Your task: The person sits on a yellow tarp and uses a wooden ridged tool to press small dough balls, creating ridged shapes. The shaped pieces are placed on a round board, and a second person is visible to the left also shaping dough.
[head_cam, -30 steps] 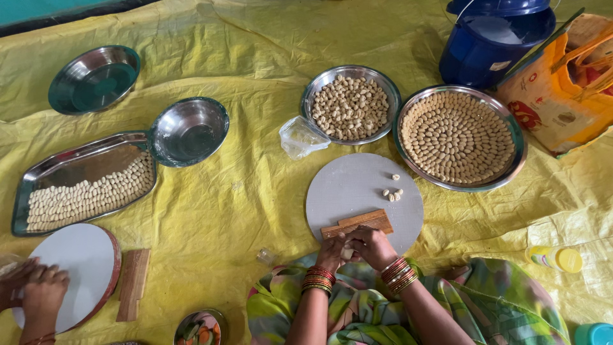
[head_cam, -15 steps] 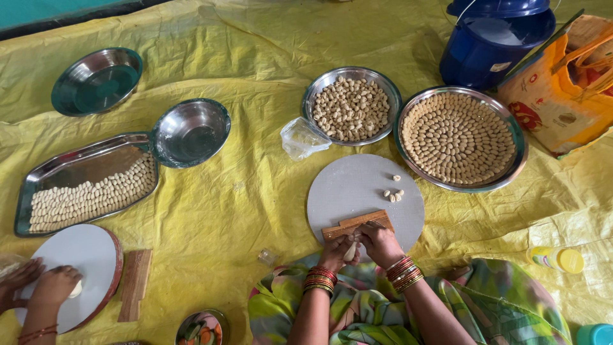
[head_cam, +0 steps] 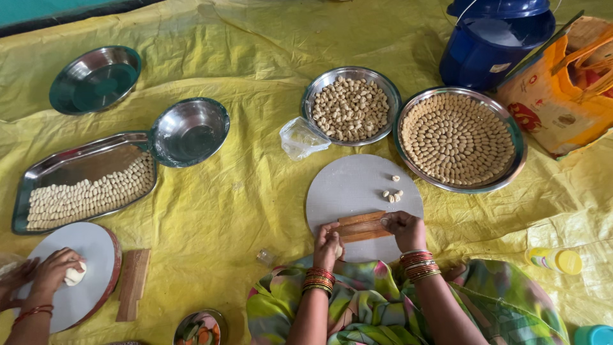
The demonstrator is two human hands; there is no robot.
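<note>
Now: left hand (head_cam: 327,241) pinches dough bit; right hand (head_cam: 403,229) grips ribbed wooden comb (head_cam: 361,226) on smooth round board (head_cam: 357,185).

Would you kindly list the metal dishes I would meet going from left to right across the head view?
Rectangular tray of shaped pieces → empty shallow round plate → empty deep bowl → round dish of loose pieces → wide round tray of pieces laid in rings.

Both hands (head_cam: 329,243) (head_cam: 403,229) low, fingers curled
</note>
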